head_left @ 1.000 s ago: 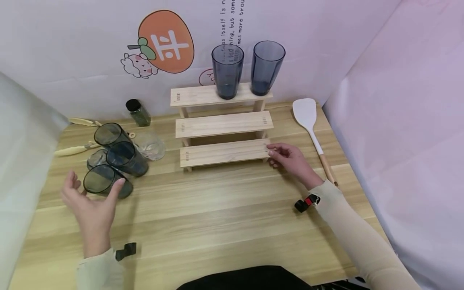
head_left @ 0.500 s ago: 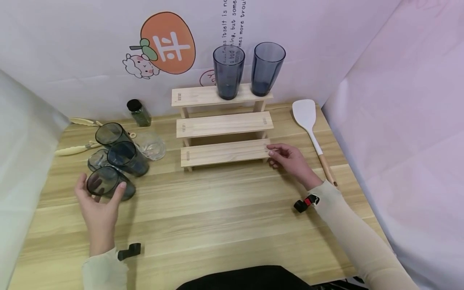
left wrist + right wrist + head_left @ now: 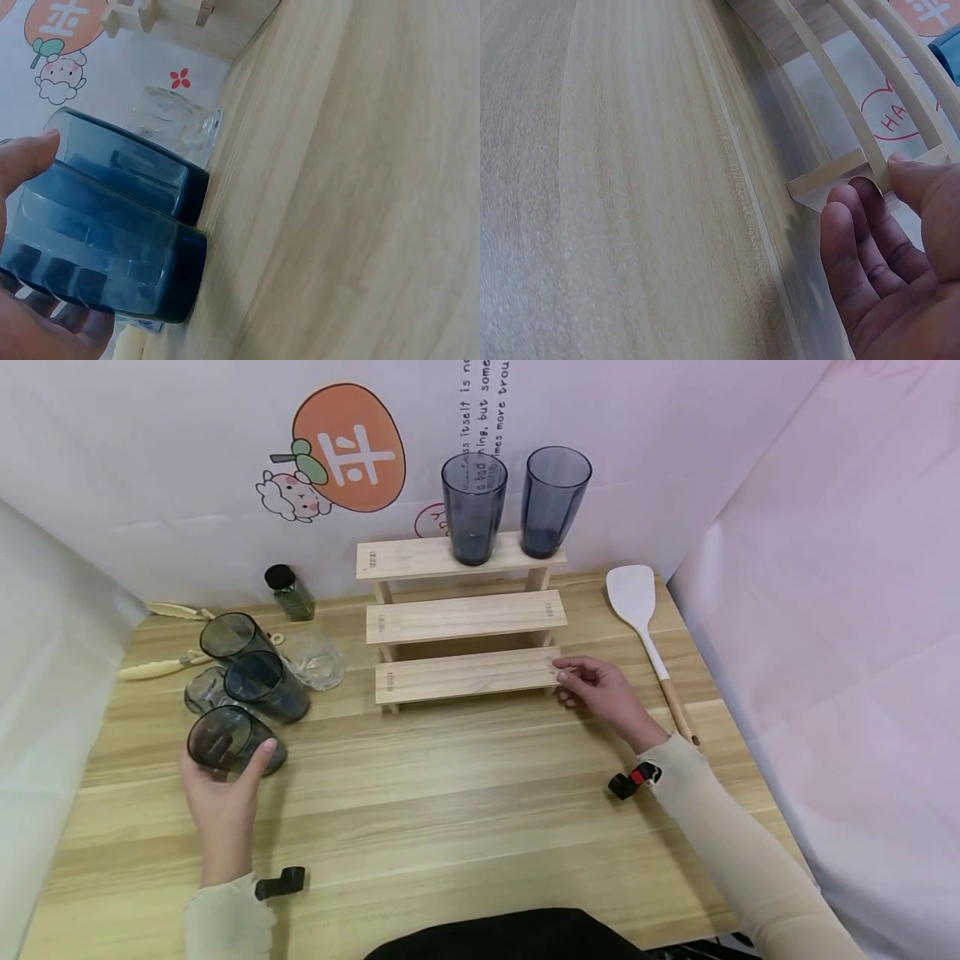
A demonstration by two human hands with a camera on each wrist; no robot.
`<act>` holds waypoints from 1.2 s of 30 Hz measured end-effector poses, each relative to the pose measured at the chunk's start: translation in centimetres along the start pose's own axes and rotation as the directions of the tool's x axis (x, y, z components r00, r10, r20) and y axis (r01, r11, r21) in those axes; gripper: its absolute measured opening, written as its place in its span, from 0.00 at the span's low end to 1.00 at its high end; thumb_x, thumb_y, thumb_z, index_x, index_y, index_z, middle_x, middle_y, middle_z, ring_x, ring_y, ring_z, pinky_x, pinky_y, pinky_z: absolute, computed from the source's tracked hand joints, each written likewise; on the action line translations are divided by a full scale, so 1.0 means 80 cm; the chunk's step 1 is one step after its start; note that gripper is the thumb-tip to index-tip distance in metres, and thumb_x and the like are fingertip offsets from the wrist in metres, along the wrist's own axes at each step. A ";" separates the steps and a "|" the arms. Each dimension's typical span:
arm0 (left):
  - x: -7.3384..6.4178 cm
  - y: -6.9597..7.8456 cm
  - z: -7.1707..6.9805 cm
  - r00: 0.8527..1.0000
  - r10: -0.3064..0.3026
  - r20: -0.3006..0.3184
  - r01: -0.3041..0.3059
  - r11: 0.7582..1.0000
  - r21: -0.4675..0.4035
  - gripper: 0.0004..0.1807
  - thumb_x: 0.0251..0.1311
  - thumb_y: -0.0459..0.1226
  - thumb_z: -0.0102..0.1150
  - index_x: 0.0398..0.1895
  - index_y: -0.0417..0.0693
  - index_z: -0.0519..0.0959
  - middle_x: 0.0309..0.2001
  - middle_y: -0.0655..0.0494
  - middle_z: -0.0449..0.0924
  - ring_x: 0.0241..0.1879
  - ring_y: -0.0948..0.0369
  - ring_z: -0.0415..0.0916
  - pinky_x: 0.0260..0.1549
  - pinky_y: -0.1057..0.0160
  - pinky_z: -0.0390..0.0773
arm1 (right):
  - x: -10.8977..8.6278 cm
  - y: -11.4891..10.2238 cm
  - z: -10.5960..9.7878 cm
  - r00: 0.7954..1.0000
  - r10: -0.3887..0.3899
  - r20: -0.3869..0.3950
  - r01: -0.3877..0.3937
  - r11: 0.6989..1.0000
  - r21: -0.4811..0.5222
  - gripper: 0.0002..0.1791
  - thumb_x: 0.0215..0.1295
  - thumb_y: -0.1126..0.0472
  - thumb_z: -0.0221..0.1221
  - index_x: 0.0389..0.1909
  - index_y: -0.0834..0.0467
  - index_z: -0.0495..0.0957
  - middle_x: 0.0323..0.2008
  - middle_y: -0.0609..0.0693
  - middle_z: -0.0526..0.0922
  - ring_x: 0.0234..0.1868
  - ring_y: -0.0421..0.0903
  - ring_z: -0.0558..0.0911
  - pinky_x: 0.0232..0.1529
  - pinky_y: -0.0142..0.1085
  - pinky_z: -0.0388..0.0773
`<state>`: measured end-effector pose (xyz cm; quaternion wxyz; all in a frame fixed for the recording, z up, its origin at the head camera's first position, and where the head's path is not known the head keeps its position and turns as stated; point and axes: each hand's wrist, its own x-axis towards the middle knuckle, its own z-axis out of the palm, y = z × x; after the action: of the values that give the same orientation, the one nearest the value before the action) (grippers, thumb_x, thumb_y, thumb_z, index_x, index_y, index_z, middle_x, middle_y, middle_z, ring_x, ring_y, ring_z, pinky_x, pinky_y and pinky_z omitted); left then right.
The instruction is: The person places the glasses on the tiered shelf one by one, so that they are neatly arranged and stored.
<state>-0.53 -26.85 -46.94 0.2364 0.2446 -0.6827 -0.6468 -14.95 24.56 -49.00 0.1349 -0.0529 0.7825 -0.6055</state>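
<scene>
At the left of the head view, my left hand [image 3: 225, 802] holds a blue-grey drinking glass [image 3: 242, 737], thumb on one side and fingers round the other. The left wrist view shows that glass [image 3: 112, 240] close against a second blue glass [image 3: 135, 161], its base at or near the tabletop. My right hand [image 3: 602, 697] pinches the right end of the lowest step of a three-step wooden display rack [image 3: 465, 675]. In the right wrist view the thumb lies on that step and the fingers [image 3: 840, 236] curl beneath. Two blue glasses [image 3: 474, 518] stand upright on the top step.
Behind the held glass are two more dark glasses [image 3: 266, 689] and clear glassware [image 3: 318, 664]. A black-capped jar [image 3: 291, 593] stands near the back wall, with cream-coloured tongs [image 3: 161, 669] at far left. A white spatula [image 3: 632, 597] with a wooden handle lies right of the rack.
My left hand has come in from the left, closed round the front glass and shifted it slightly right. The right hand stays at the rack.
</scene>
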 end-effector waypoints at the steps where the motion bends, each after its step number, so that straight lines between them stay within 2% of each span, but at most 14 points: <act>1: -0.001 0.001 0.001 1.000 0.008 -0.007 -0.008 1.000 0.002 0.46 0.46 0.30 0.81 0.70 0.52 0.68 0.62 0.49 0.72 0.63 0.52 0.66 0.57 0.71 0.67 | 0.000 0.000 0.000 1.000 0.000 0.001 0.000 1.000 0.000 0.21 0.74 0.57 0.61 0.63 0.61 0.78 0.44 0.67 0.82 0.40 0.55 0.85 0.42 0.44 0.85; 4: -0.004 0.003 0.001 1.000 0.018 -0.015 -0.018 1.000 0.007 0.43 0.45 0.29 0.82 0.67 0.51 0.72 0.59 0.48 0.74 0.59 0.52 0.68 0.54 0.71 0.68 | 0.001 0.001 0.000 1.000 0.003 0.002 -0.003 1.000 0.000 0.21 0.74 0.57 0.61 0.63 0.61 0.78 0.45 0.67 0.82 0.40 0.56 0.85 0.42 0.44 0.84; 7: -0.009 0.008 0.002 1.000 0.024 0.008 -0.025 0.999 0.024 0.40 0.45 0.29 0.82 0.65 0.48 0.75 0.56 0.47 0.75 0.56 0.53 0.70 0.51 0.72 0.69 | 0.001 0.000 0.000 1.000 0.011 0.007 -0.011 1.000 0.002 0.21 0.74 0.58 0.60 0.64 0.61 0.77 0.45 0.67 0.82 0.41 0.56 0.85 0.42 0.46 0.84; 11: -0.020 0.022 0.010 0.992 0.056 0.117 -0.056 0.998 -0.002 0.39 0.45 0.25 0.80 0.64 0.43 0.76 0.55 0.44 0.76 0.54 0.52 0.72 0.52 0.70 0.71 | 0.000 0.002 0.000 1.000 0.008 0.010 -0.009 1.000 0.011 0.21 0.75 0.60 0.59 0.65 0.62 0.76 0.46 0.68 0.82 0.42 0.60 0.84 0.43 0.49 0.84; 14: -0.026 0.043 0.026 0.968 0.070 0.239 -0.067 0.998 -0.019 0.40 0.44 0.23 0.79 0.65 0.44 0.76 0.58 0.43 0.76 0.56 0.52 0.73 0.56 0.68 0.71 | 0.001 0.003 -0.001 1.000 0.006 0.004 -0.007 1.000 0.019 0.21 0.75 0.61 0.59 0.65 0.62 0.76 0.46 0.69 0.82 0.42 0.61 0.84 0.42 0.49 0.84; 17: -0.023 0.071 0.047 0.933 0.087 0.350 -0.107 0.993 0.039 0.42 0.43 0.24 0.81 0.66 0.47 0.76 0.59 0.46 0.77 0.58 0.54 0.74 0.59 0.67 0.71 | 0.000 0.001 -0.001 1.000 0.004 0.002 -0.004 1.000 0.015 0.21 0.75 0.59 0.59 0.65 0.62 0.76 0.45 0.68 0.82 0.41 0.58 0.85 0.41 0.46 0.85; 19: -0.014 0.092 0.063 0.906 0.090 0.415 -0.143 0.985 0.099 0.43 0.43 0.28 0.83 0.66 0.51 0.76 0.59 0.50 0.78 0.57 0.56 0.75 0.58 0.68 0.71 | 0.001 0.001 0.000 1.000 0.001 0.000 -0.001 1.000 0.007 0.21 0.75 0.58 0.60 0.64 0.61 0.77 0.44 0.68 0.82 0.40 0.57 0.85 0.40 0.44 0.85; 21: 0.000 0.113 0.082 0.875 0.105 0.473 -0.183 0.976 0.122 0.44 0.42 0.31 0.84 0.67 0.53 0.75 0.59 0.51 0.78 0.57 0.57 0.75 0.57 0.68 0.73 | 0.002 0.002 0.000 1.000 -0.007 0.004 0.007 1.000 0.001 0.20 0.75 0.58 0.60 0.63 0.60 0.77 0.44 0.67 0.83 0.40 0.58 0.85 0.40 0.43 0.85; 23: 0.018 0.134 0.105 0.842 0.120 0.527 -0.197 0.976 0.094 0.44 0.43 0.32 0.84 0.67 0.53 0.75 0.59 0.50 0.78 0.57 0.55 0.75 0.57 0.67 0.73 | 0.002 0.004 -0.001 1.000 -0.013 -0.004 0.013 1.000 0.005 0.20 0.74 0.57 0.60 0.62 0.60 0.78 0.43 0.67 0.83 0.40 0.59 0.85 0.39 0.44 0.85; 26: 0.046 0.167 0.141 0.811 0.138 0.569 -0.165 0.986 -0.005 0.44 0.43 0.31 0.84 0.67 0.52 0.75 0.60 0.48 0.77 0.59 0.53 0.74 0.58 0.65 0.73 | 0.002 0.005 -0.001 1.000 -0.018 -0.012 0.018 1.000 0.007 0.19 0.74 0.57 0.61 0.62 0.60 0.79 0.43 0.66 0.83 0.39 0.59 0.85 0.38 0.43 0.85; 28: 0.064 0.186 0.163 0.808 0.150 0.569 -0.123 0.989 -0.085 0.43 0.42 0.29 0.84 0.66 0.50 0.75 0.60 0.47 0.76 0.60 0.51 0.73 0.59 0.64 0.72 | 0.002 0.004 -0.001 1.000 -0.023 -0.010 0.023 1.000 0.005 0.19 0.74 0.57 0.61 0.62 0.60 0.79 0.43 0.65 0.84 0.39 0.57 0.86 0.38 0.43 0.85; 31: 0.088 0.208 0.191 0.813 0.168 0.557 -0.086 0.981 -0.172 0.42 0.42 0.28 0.83 0.64 0.49 0.76 0.60 0.47 0.76 0.60 0.51 0.73 0.58 0.62 0.74 | 0.003 0.004 0.000 1.000 -0.021 -0.003 0.021 1.000 0.008 0.19 0.74 0.57 0.61 0.61 0.59 0.79 0.42 0.64 0.84 0.38 0.56 0.86 0.38 0.43 0.85; 33: 0.100 0.217 0.207 0.820 0.172 0.546 -0.086 0.980 -0.179 0.40 0.43 0.29 0.83 0.63 0.50 0.76 0.59 0.48 0.76 0.59 0.53 0.73 0.56 0.62 0.74 | 0.003 0.005 0.000 1.000 -0.017 -0.002 0.017 1.000 0.011 0.19 0.74 0.56 0.61 0.61 0.59 0.80 0.42 0.64 0.84 0.38 0.56 0.86 0.37 0.43 0.85; 36: 0.113 0.225 0.229 0.818 0.183 0.546 -0.124 0.982 -0.143 0.38 0.44 0.33 0.83 0.62 0.51 0.77 0.58 0.49 0.76 0.57 0.54 0.74 0.55 0.61 0.74 | 0.002 0.005 -0.002 1.000 -0.006 -0.004 0.006 1.000 0.015 0.19 0.74 0.56 0.61 0.60 0.59 0.80 0.42 0.64 0.84 0.37 0.57 0.86 0.37 0.43 0.85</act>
<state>-19.70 -17.83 -29.89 0.0909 -0.0224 -0.7056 -0.7024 -15.14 24.73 -49.35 0.1318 -0.0531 0.7780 -0.6120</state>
